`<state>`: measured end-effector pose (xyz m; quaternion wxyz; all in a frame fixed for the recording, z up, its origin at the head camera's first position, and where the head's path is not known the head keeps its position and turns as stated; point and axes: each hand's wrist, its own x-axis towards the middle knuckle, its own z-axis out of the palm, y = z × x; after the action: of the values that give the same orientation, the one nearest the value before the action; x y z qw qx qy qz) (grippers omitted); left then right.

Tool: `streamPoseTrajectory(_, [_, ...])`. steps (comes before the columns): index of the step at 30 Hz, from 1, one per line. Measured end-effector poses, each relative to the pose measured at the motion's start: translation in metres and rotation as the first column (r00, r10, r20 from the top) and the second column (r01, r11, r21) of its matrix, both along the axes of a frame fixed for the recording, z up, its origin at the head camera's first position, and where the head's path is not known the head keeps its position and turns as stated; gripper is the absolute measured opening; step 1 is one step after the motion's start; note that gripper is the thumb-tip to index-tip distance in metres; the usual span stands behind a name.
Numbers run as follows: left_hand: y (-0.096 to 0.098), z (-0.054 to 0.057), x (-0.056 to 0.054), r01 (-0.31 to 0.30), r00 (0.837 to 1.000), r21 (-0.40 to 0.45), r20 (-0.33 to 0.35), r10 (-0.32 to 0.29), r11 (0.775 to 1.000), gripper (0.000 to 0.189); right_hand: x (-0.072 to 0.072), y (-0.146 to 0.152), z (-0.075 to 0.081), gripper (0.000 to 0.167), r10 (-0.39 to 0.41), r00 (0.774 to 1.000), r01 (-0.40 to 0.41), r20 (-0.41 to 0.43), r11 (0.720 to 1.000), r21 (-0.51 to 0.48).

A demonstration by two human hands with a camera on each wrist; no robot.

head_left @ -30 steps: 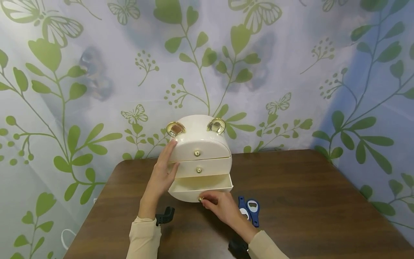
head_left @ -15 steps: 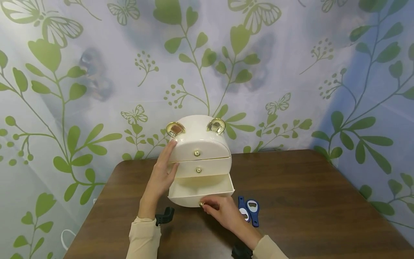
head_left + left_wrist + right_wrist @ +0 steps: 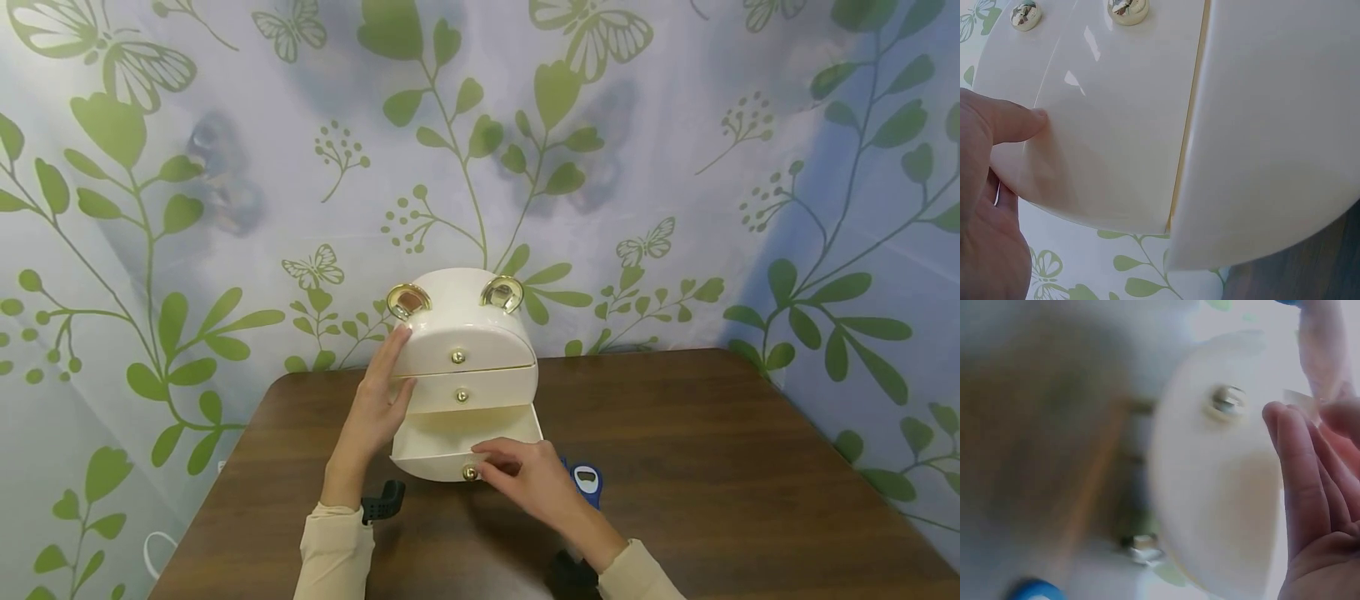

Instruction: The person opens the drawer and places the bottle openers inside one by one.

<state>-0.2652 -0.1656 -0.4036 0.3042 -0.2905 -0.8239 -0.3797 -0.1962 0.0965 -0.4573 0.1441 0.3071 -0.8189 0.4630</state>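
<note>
A white drawer box with gold ears stands at the far side of the table, its lowest drawer pulled out. No contents show inside the visible part of that drawer. My left hand rests against the box's left side; in the left wrist view its thumb lies on the front face. Just right of the lowest drawer's gold knob is my right hand, fingers extended over the drawer's front edge and off the knob. The right wrist view is blurred, with the knob apart from the fingertips.
A blue bottle opener lies on the brown table, partly hidden by my right hand. A patterned curtain with green leaves hangs behind the table. Black straps are on the wrists.
The lowest drawer has slid further out toward me. My right hand has let go of its knob and shifted slightly right, covering more of the bottle openers. The left hand stays put.
</note>
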Motion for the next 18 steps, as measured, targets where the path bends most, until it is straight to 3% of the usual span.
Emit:
streamPoseTrajectory(6, [0.000, 0.000, 0.000, -0.008, 1.000, -0.005, -0.012, 0.008, 1.000, 0.078, -0.001, 0.014, 0.022, 0.017, -0.011, 0.999, 0.005, -0.051, 0.993, -0.119])
streamPoseTrajectory(13, [0.000, 0.001, 0.000, -0.010, 1.000, -0.004, -0.021, 0.010, 1.000, 0.078, -0.006, 0.038, 0.040, 0.014, -0.073, 0.994, 0.065, -0.075, 0.992, -0.104])
streamPoseTrajectory(18, [0.001, 0.000, 0.000, -0.004, 1.000, -0.003, -0.007, 0.004, 1.000, 0.079, -0.010, 0.061, 0.047, 0.018, -0.124, 0.991, 0.121, -0.048, 0.991, -0.063])
